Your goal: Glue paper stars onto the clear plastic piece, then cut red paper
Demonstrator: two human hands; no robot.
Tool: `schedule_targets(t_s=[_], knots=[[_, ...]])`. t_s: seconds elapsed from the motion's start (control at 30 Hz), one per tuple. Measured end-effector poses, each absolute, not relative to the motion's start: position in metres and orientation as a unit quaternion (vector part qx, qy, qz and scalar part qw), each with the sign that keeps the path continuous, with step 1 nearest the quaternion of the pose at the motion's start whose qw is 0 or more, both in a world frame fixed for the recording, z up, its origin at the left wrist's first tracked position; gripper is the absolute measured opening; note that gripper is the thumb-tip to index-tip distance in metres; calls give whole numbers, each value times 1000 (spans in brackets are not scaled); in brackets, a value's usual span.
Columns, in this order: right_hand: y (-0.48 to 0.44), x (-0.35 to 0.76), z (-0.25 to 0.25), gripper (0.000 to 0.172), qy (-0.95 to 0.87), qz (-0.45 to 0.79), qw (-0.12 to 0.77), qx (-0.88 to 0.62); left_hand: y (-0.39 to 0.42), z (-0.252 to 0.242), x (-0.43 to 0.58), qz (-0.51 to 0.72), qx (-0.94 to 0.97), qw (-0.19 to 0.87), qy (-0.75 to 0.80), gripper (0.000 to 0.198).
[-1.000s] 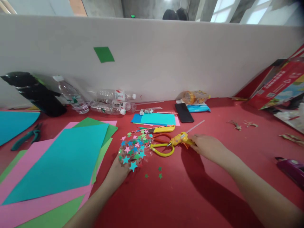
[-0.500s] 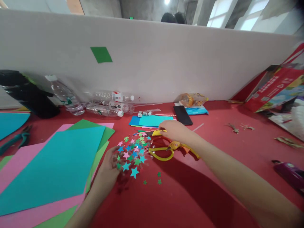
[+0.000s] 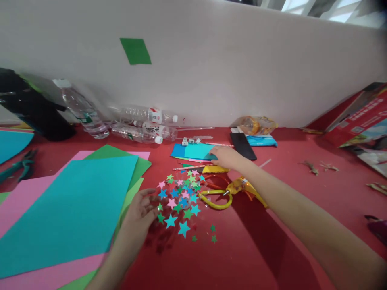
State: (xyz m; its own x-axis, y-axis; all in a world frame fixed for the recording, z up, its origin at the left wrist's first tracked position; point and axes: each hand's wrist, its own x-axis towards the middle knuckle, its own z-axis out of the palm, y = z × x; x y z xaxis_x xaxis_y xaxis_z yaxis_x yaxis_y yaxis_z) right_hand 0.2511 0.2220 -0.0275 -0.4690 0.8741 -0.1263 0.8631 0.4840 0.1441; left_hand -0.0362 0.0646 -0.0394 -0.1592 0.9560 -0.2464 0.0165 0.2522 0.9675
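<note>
My left hand (image 3: 139,210) lies on the red table (image 3: 272,249), fingers curled against a clear plastic piece covered in small paper stars (image 3: 179,197). A few loose stars (image 3: 213,238) lie just beside it. My right hand (image 3: 226,157) reaches across to a small stack of coloured paper (image 3: 195,151) with a cyan sheet on top; its fingers are stretched onto the stack's right corner. Under my right forearm lie a yellow utility knife (image 3: 216,169), yellow-handled scissors (image 3: 215,200) and a yellow glue gun (image 3: 242,186).
Large cyan, pink and green sheets (image 3: 69,205) cover the left side. Plastic bottles (image 3: 142,129), a black phone (image 3: 242,146) and a snack packet (image 3: 256,125) line the white partition. Pliers (image 3: 21,167) lie far left, a red box (image 3: 359,117) far right.
My right hand left the glue gun, passed over the utility knife and reached the small paper stack. My left hand lowered the star-covered piece toward the table.
</note>
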Motion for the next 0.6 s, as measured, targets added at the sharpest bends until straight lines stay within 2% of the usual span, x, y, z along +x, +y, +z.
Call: schedule_targets(t_s=[0.23,0.53,0.6], knots=[[216,245,-16,32,865,58,110,487,64,-35,-36,459,382,528,604,50],[212,238,-10,22,899,97,67,421,65,-65,-47,482,421,519,566,47],[213,232,-10,24,903,99,56,414,66,-65,-47,479,420,523,565,47]])
